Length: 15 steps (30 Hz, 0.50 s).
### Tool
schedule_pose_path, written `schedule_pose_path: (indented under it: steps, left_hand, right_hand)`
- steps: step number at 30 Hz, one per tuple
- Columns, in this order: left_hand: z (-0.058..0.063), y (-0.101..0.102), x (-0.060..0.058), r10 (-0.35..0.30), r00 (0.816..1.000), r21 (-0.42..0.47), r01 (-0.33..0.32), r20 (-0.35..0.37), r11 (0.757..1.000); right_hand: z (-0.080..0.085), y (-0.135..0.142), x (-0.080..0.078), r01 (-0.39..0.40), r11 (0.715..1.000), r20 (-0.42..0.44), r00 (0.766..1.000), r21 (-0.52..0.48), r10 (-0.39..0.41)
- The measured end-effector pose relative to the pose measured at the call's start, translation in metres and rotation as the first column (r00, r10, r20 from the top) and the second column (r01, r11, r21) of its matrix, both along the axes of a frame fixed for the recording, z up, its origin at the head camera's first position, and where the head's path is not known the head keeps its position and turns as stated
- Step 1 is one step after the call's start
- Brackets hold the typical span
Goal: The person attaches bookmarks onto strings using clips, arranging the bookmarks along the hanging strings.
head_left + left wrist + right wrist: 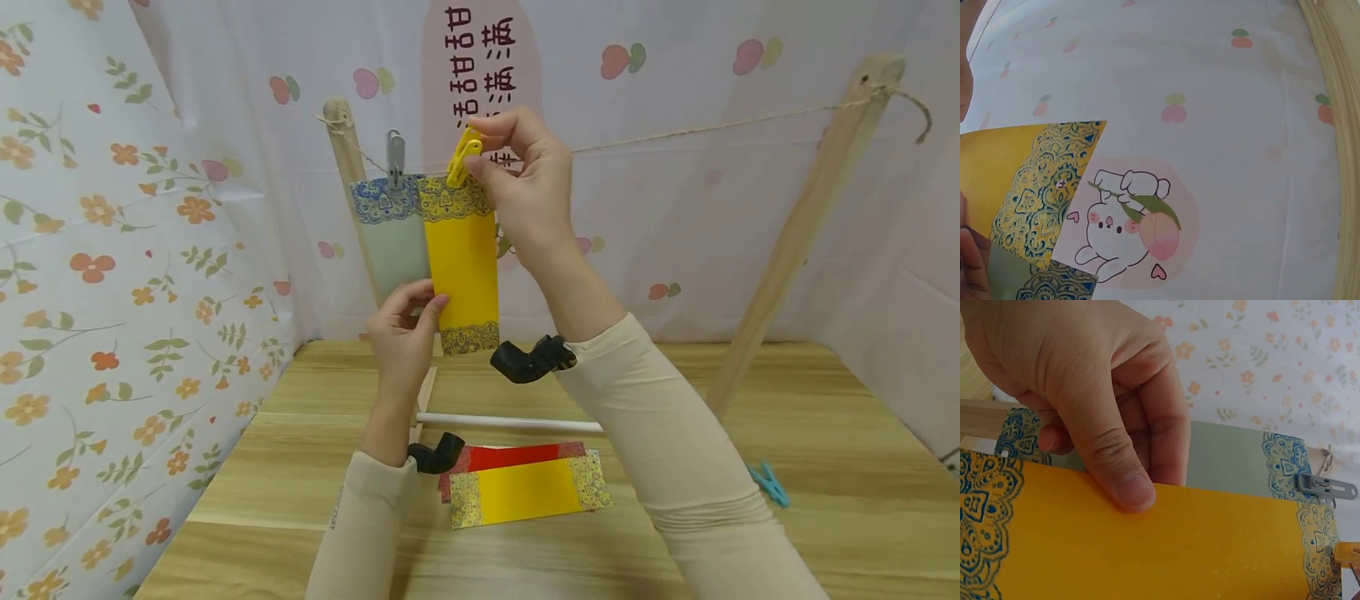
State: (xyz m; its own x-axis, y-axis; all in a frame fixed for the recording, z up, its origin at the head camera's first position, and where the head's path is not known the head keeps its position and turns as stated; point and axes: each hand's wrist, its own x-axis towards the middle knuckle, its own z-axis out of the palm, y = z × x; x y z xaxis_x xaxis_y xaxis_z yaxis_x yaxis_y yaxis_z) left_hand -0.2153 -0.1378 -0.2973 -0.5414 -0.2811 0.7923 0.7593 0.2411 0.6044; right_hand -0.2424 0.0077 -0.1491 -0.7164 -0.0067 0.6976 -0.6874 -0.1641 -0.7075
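My left hand (405, 325) pinches the left edge of a yellow card (465, 267) with lacy patterned ends; the right wrist view shows its thumb (1132, 487) on the card's face. My right hand (528, 183) pinches a yellow clothespin (463, 158) at the card's top edge, by the twine. The card hangs upright, overlapping a pale green card (396, 250) with blue patterned trim. A grey clothespin (396, 162) grips that green card on the twine. In the left wrist view, the yellow card's patterned lower end (1047, 187) shows, with fingers only partly visible at the left border.
Twine (697, 131) runs between a left wooden post (347, 150) and a right one (810, 225). On the table (300, 500) lie another yellow card (531, 493), a red card (517, 456) under it, a white rod (510, 422) and a blue clothespin (770, 485).
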Motion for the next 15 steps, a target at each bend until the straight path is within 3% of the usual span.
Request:
schedule_pose_path:
  steps: [15]
  left_hand:
    - [-0.0014,0.0054,-0.0057,0.036,0.999,0.057,-0.036,-0.011,0.998]
  right_hand:
    - [0.0097,0.0002,-0.0011,-0.011,0.996,0.036,0.999,0.093,0.008]
